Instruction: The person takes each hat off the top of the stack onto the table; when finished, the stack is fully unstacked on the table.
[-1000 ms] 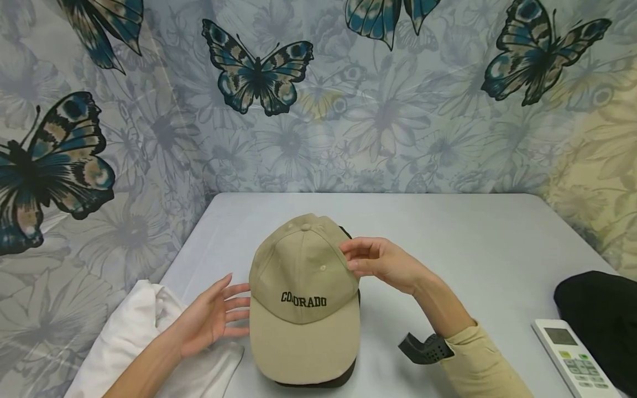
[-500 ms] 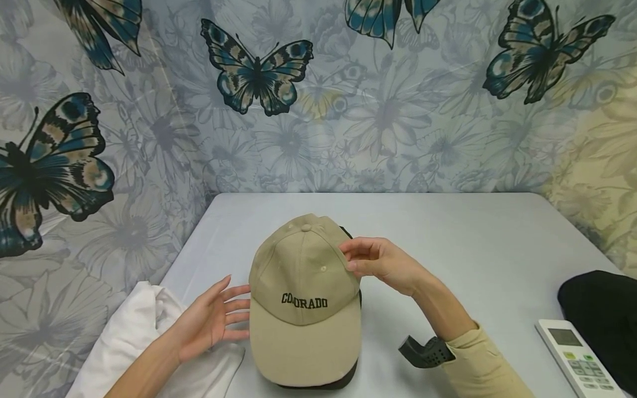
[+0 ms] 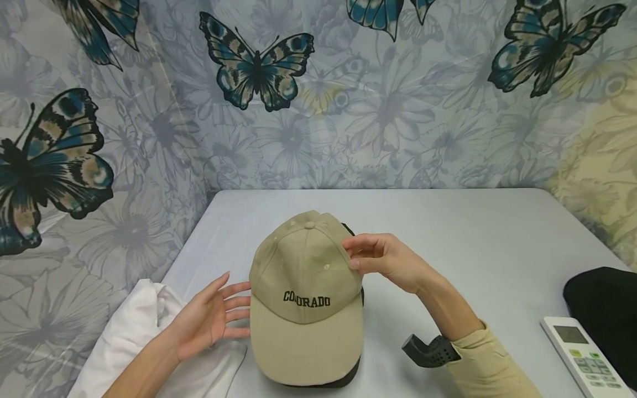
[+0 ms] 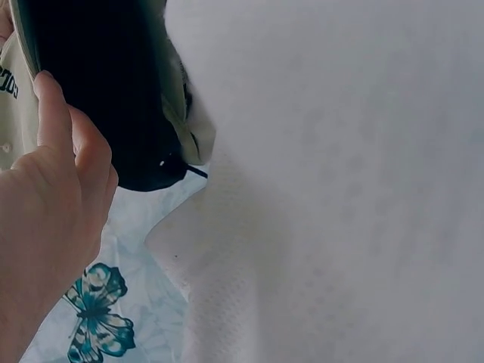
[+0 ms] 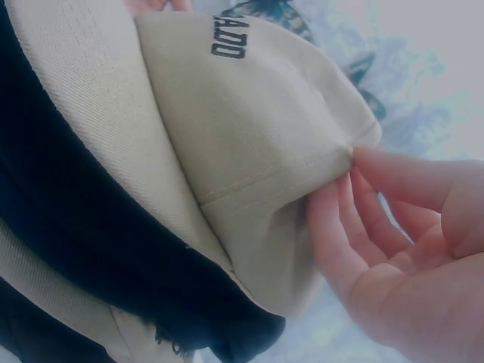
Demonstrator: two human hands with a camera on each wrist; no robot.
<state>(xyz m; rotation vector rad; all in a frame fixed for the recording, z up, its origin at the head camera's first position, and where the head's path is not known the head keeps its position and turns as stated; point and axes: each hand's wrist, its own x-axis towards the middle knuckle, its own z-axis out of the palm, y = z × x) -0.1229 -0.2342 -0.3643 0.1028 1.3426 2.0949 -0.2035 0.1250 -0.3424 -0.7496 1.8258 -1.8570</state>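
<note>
A beige baseball cap point(image 3: 307, 265) with dark COLORADO lettering lies on top of a stack of caps, its brim toward me. Below it a dark cap point(image 5: 136, 219) shows, with another beige layer and a dark one further down in the right wrist view. My right hand point(image 3: 390, 257) pinches the side of the beige crown between thumb and fingers. On the other side, my left hand point(image 3: 199, 320) has its fingers spread and straight, their tips right at the cap's edge. The left wrist view shows the dark underside beside those fingers point(image 4: 53, 113).
White cloth point(image 3: 134, 337) lies bunched under the left forearm. At the right are a white remote control point(image 3: 584, 356) and a black cloth item point(image 3: 604, 309). A black strap-like piece point(image 3: 430, 351) sits at the right cuff. The white table point(image 3: 448, 221) meets a butterfly-print backdrop point(image 3: 388, 132).
The head view has shifted slightly, so the backdrop and table sit a little higher. Both hands keep their places at the cap.
</note>
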